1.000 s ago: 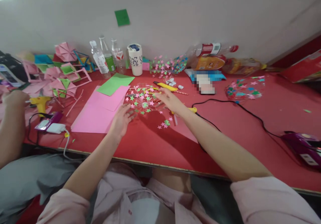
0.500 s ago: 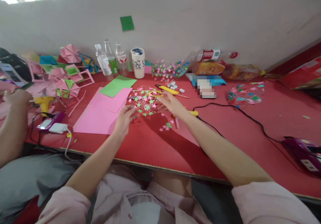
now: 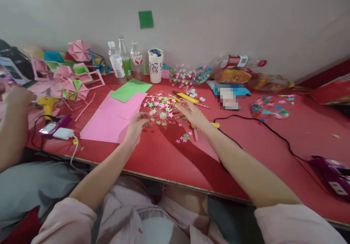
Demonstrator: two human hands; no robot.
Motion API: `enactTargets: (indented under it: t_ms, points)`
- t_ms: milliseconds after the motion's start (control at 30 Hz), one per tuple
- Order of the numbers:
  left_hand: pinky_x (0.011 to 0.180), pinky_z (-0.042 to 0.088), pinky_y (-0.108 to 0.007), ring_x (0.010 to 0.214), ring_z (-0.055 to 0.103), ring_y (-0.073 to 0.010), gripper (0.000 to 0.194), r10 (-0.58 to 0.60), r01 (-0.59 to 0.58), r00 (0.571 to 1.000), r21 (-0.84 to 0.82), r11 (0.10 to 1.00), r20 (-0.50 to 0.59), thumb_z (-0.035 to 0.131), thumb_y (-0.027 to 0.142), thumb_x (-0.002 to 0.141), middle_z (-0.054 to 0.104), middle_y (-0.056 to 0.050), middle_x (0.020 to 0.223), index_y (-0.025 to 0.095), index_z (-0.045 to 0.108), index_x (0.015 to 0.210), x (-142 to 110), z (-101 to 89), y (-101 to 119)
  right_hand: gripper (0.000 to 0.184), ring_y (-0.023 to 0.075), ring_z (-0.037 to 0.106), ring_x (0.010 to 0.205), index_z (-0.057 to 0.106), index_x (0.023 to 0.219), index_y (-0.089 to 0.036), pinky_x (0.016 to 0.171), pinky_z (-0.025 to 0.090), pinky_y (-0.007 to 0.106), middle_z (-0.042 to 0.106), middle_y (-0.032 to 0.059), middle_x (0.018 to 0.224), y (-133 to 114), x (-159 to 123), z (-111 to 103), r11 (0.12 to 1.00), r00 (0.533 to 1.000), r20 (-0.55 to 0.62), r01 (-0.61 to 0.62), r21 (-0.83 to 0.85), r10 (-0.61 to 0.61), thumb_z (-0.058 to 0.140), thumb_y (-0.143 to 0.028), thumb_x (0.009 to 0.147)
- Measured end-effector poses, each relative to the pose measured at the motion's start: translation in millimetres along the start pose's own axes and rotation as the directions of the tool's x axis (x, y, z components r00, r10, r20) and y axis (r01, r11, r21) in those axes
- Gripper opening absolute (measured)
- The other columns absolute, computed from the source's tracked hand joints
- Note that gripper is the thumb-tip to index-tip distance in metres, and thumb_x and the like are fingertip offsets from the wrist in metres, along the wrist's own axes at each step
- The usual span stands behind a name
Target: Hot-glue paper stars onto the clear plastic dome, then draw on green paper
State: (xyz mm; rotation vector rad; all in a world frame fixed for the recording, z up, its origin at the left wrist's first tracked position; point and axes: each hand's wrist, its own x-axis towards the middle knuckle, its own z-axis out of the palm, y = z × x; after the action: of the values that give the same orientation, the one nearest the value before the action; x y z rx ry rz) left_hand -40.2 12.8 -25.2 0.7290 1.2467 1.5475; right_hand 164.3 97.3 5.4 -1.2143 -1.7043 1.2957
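Loose paper stars (image 3: 186,137) are lying nearest you; farther right, a yellow corded tool (image 3: 215,125), probably a glue gun, is lying beside your right forearm (image 3: 226,147), so a dip could be burning you. Your left hand (image 3: 136,127) and right hand (image 3: 194,115) are flanking the star-covered clear plastic piece (image 3: 163,115) mid-table, fingers parted; whether they're gripping, I can't tell. Overreaching could be nudging the yellow utility knife (image 3: 188,97) beyond

The left hand (image 3: 135,127) and right hand (image 3: 194,115) curve at either side of a clear, star-covered piece (image 3: 163,115) over the red bench (image 3: 164,160); pink paper (image 3: 100,123) lies leftward.
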Motion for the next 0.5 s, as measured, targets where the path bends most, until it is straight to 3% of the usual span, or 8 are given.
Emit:
enactTargets:
  t_ms: [100,333,500]
  points:
    - [0.061,0.052,-0.022,0.068,0.063,-0.0106,0.023,0.001,-0.002,1.0,0.03,1.0,0.015,0.062,0.01,0.062,0.063,-0.001,0.089,0.018,0.061,0.083,1.8,2.1,-0.5,0.028,0.0173,0.068,0.066,0.048,0.106,-0.024,0.064,0.06,0.039,0.066,0.0069,0.094,-0.9,1.2,0.7,0.999,0.999,-0.005,-0.038,0.024,0.038,0.059,-0.039,0.086]
    - [0.054,0.047,-0.02,0.061,0.059,-0.0091,0.025,0.036,-0.043,0.998,0.137,0.99,0.049,0.064,0.009,0.064,0.062,0.0,0.086,0.019,0.064,0.086,10.7,2.3,7.6,0.032,0.0178,0.068,0.067,0.047,0.11,-0.023,0.068,0.059,0.041,0.066,0.0067,0.094,0.4,0.1,-2.0,0.996,0.997,-0.013,-0.074,-0.049,0.073,0.057,-0.042,0.086]
    - [0.056,0.046,-0.02,0.062,0.057,-0.0103,0.015,0.034,-0.048,0.996,0.173,0.984,0.079,0.066,0.012,0.064,0.06,0.002,0.072,0.018,0.062,0.077,14.9,1.1,4.6,0.031,0.016,0.066,0.065,0.048,0.107,-0.024,0.068,0.059,0.04,0.065,0.0054,0.093,0.6,1.5,-1.8,0.995,0.994,-0.039,-0.102,-0.017,0.102,0.06,-0.042,0.085]
